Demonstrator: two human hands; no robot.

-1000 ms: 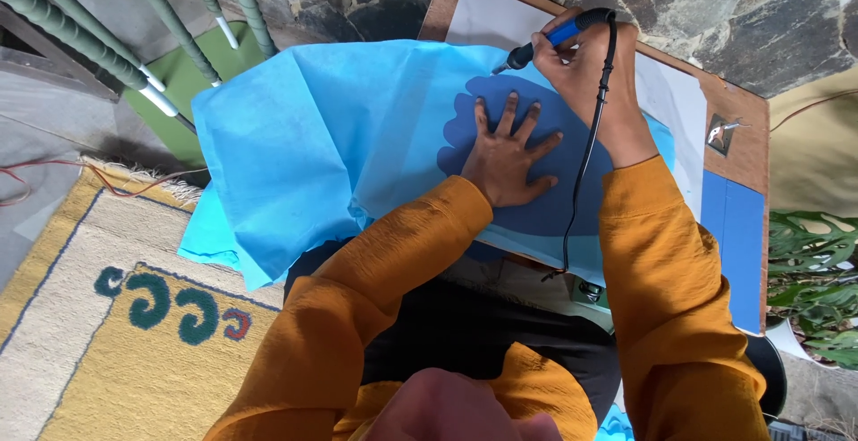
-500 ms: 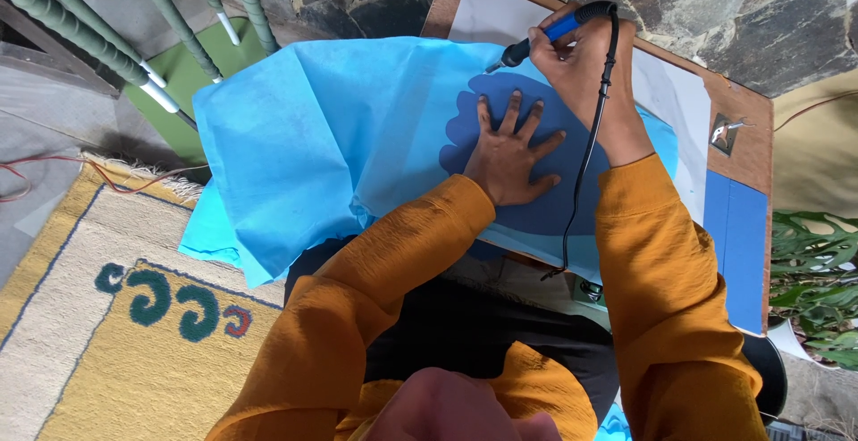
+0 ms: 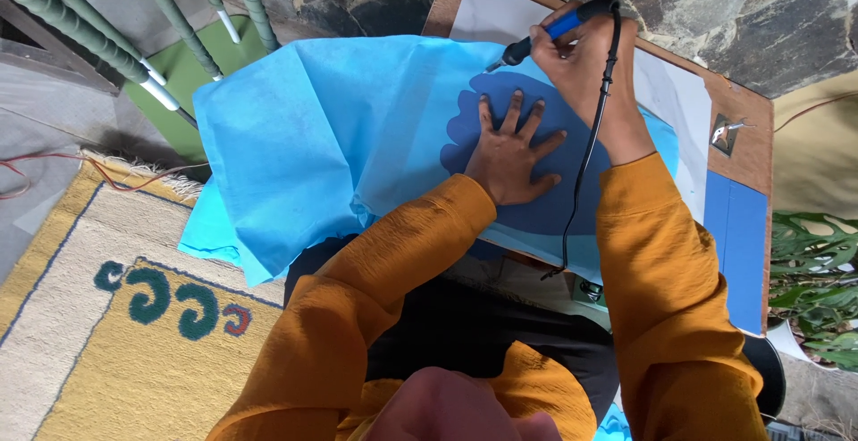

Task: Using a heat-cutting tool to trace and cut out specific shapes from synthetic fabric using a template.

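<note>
Head view. The left hand [image 3: 514, 155] lies flat, fingers spread, palm down on a dark blue cut-out shape [image 3: 545, 200] that shows through the light blue fabric sheet [image 3: 304, 146]. The right hand [image 3: 585, 66] is closed around a blue-handled corded tool [image 3: 545, 34], held like a pen just beyond the left hand's fingertips; its dark tip meets the sheet at the far edge of the dark shape. The tool's black cord [image 3: 585, 155] runs back along the right forearm, passing just right of the left hand. The two hands are near each other but not touching. The sheet spreads well to the left of both hands and hangs over the near edge of the wooden worktop [image 3: 751, 128]. Beyond the right hand, a white sheet [image 3: 483, 16] lies on the worktop.
</note>
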